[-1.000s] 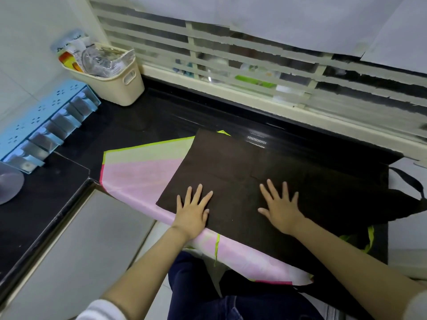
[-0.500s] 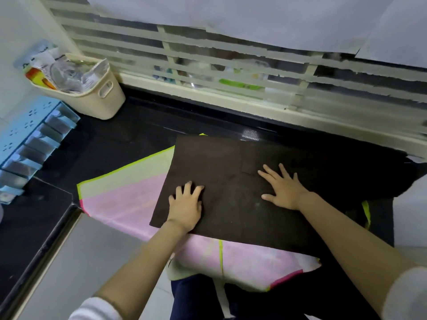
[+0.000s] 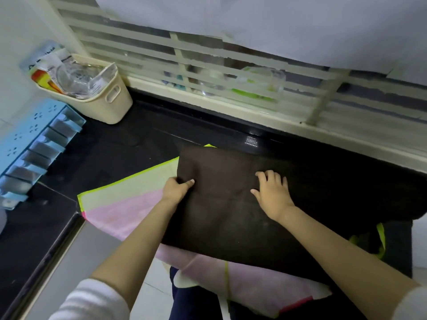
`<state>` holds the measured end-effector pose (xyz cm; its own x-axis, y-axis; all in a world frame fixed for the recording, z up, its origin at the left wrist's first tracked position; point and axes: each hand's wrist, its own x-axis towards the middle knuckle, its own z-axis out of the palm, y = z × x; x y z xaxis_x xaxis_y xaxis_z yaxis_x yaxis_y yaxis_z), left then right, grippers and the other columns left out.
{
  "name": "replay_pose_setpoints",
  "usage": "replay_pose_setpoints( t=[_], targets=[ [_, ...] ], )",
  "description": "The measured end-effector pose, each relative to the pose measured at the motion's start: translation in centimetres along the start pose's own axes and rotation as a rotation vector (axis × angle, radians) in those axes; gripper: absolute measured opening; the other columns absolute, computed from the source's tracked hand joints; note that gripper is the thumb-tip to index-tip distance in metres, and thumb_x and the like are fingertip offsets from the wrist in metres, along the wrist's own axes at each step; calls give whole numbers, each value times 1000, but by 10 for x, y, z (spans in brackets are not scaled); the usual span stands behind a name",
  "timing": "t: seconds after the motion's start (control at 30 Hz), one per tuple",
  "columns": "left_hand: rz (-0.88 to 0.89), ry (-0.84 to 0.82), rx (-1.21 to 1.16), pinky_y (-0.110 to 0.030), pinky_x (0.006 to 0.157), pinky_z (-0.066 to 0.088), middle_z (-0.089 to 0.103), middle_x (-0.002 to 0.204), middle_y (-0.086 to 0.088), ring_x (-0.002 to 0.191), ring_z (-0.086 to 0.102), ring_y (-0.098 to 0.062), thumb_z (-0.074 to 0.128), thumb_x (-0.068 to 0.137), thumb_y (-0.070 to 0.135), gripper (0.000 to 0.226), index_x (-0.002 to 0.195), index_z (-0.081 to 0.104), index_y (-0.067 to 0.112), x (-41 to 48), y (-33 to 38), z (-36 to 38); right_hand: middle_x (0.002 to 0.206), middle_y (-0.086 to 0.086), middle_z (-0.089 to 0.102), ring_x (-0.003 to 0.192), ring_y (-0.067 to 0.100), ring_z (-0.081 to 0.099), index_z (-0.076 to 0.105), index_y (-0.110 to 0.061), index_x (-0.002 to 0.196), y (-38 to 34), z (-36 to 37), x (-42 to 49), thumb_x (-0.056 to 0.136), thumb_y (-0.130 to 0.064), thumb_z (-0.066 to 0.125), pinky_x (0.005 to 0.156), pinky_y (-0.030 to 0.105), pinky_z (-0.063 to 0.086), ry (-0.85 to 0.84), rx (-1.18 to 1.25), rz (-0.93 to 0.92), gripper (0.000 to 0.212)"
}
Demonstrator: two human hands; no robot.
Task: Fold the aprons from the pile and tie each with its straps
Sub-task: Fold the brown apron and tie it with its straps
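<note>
Currently, dark apron [image 3: 231,218] is laid over pink apron [image 3: 120,204] on black counter [image 3: 138,144]; its left edge is pinched by left hand [image 3: 176,189]; right hand [image 3: 272,196] is rested flat on it, fingers relaxed.

Left hand [image 3: 176,189] in a pinch, right hand [image 3: 272,195] flat.

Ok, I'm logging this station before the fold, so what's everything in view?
brown apron: one, dark brown, top of the pile
pink apron: one, pink and green, under the brown apron
counter: one, black, under the aprons
basket: one, cream, back left, holding packets
rack: one, blue, left wall
window: one, slatted, behind the counter
left hand: grips the brown apron's left edge
right hand: rests on the brown apron
</note>
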<state>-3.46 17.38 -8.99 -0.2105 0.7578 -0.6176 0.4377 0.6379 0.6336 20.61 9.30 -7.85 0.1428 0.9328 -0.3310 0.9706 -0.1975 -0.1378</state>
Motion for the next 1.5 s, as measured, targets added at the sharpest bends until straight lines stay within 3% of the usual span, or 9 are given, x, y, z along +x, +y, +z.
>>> replay_pose_setpoints(
  t=[0.2,0.37,0.5,0.73,0.87,1.0,1.13,1.37,1.5],
  targets=[
    [154,42,38,-35,83,52,69,89,-5,85,64,-24,73,79,15,12,86,64,14,6,9,-8,156,8,14,145,26,7,17,-19,149,-32,2,5,100,-28,38,118,46,15,-39,94,-92,53],
    [379,74,80,-15,51,34,45,62,-1,57,39,-14,73,78,6,35,62,42,14,11,28,-40,158,6,8,146,24,3,1,-19,151,-54,1,15,100,-30,38,119,46,13,-94,118,-58,64],
    [454,193,131,-14,52,34,43,60,3,56,36,-14,72,78,7,40,61,38,16,26,36,-75,159,4,-2,146,28,-7,-2,-23,151,-82,-3,29,100,-36,36,117,54,6,-168,87,-89,65],
    [427,341,274,-34,72,43,62,93,-8,84,56,-25,66,82,8,14,86,53,12,52,33,-138,158,6,-14,144,33,-14,-7,-26,150,-130,1,48,99,-43,37,115,58,3,-271,-19,-120,70],
    [519,409,718,-44,90,36,44,124,-13,112,44,-34,56,82,4,46,127,45,13,47,23,-137,158,6,-13,145,29,-14,-7,-25,150,-142,4,50,99,-37,38,116,56,2,-291,-55,-141,69],
    [809,32,969,-39,103,29,24,150,-7,135,27,-27,46,94,24,50,143,31,21,18,7,-83,159,1,-10,145,22,-12,-5,-22,151,-153,6,39,99,-13,38,115,50,-4,-153,-55,-280,68],
    [633,-285,1134,-53,115,3,-10,159,-6,145,-10,-29,34,100,36,62,151,2,21,3,-19,-38,159,-1,-12,145,25,-16,-3,-24,151,-136,17,21,101,-20,35,114,52,-6,-219,-129,-296,63],
    [562,-285,1294,-59,112,-7,-26,154,-11,141,-23,-34,19,103,39,62,148,-19,19,2,-26,-26,157,-1,-20,144,30,-14,-16,-27,148,-6,15,0,99,-49,22,115,54,11,-311,-200,-5,66],
    [468,-312,1291,-63,111,-5,-26,154,-12,141,-22,-34,27,102,33,66,148,-17,19,-1,-13,-22,158,-2,-12,146,24,-9,-6,-24,151,41,2,-8,100,-43,30,116,49,12,-295,-35,110,64]
  ],
)
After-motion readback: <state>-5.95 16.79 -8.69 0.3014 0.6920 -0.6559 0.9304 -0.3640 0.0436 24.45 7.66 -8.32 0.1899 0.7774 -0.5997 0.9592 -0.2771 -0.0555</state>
